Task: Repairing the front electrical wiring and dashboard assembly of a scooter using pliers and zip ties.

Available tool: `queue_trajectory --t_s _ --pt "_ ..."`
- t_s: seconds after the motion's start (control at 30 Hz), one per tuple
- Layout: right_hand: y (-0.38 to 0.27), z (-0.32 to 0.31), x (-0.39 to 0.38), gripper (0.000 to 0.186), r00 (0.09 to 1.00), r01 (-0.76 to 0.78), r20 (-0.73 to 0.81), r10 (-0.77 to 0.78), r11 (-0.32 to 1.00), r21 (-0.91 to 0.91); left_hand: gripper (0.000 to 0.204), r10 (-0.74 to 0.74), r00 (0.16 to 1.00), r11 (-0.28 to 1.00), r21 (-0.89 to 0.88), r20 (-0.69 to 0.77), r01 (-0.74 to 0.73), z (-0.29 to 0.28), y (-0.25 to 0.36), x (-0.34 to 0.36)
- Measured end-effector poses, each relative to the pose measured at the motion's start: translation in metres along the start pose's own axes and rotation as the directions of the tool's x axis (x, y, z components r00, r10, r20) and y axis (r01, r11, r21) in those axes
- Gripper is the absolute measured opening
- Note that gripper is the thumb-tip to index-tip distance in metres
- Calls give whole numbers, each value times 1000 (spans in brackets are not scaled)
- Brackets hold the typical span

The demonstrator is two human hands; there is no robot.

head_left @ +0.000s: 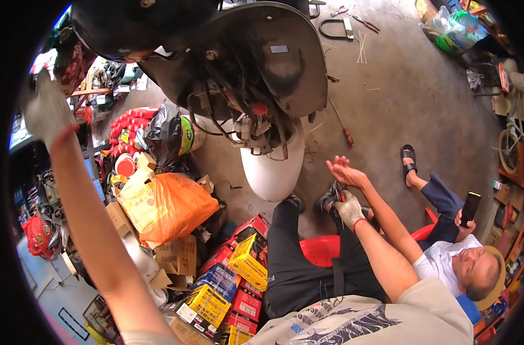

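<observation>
My left hand (48, 112), in a pale work glove, is stretched far out to the upper left beside cluttered shelves. Its fingers look extended, though blurred, and I see nothing held in them. My right hand (350, 210), gloved too, is closed around a small red-handled hand tool (342, 196) above my right leg; the tool's dark end is partly lost against the shoe behind it. In front of me stands a scooter with a black front panel (290, 63), exposed wiring and metal parts (253, 129) and a white front fender (271, 169).
Close on my right a seated person holds out a bare hand (347, 172) and a phone (470, 208). An orange bag (167, 207) and stacked boxes (250, 261) crowd my left. On the floor lie a screwdriver (348, 136), a U-lock (338, 30) and pliers (366, 24).
</observation>
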State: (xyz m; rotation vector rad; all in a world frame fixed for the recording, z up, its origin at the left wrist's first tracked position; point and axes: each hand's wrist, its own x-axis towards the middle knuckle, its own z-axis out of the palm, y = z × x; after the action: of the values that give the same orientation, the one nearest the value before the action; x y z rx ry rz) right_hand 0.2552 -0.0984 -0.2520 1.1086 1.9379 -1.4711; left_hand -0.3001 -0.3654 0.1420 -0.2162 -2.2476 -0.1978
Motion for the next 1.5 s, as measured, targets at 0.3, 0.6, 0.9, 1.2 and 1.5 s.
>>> queue_trajectory --t_s 0.3,0.6,0.9,1.2,1.5 --pt "8 19 18 24 988 30 154 33 919 -392 33 -10 843 941 -280 538 190 -31 34 -361" --pt "42 69 77 25 991 14 124 49 887 -461 36 -383 403 375 -259 831 890 -3 47 -499" --pt "70 99 166 29 982 -126 56 181 845 -520 48 -219 680 564 -478 700 674 27 60 -511" --pt "125 121 286 39 960 -212 35 279 801 -560 53 -106 805 597 -610 584 521 36 66 -535" --pt "90 103 356 53 943 44 -308 -125 965 -258 44 -242 796 429 -674 555 601 21 72 -539"
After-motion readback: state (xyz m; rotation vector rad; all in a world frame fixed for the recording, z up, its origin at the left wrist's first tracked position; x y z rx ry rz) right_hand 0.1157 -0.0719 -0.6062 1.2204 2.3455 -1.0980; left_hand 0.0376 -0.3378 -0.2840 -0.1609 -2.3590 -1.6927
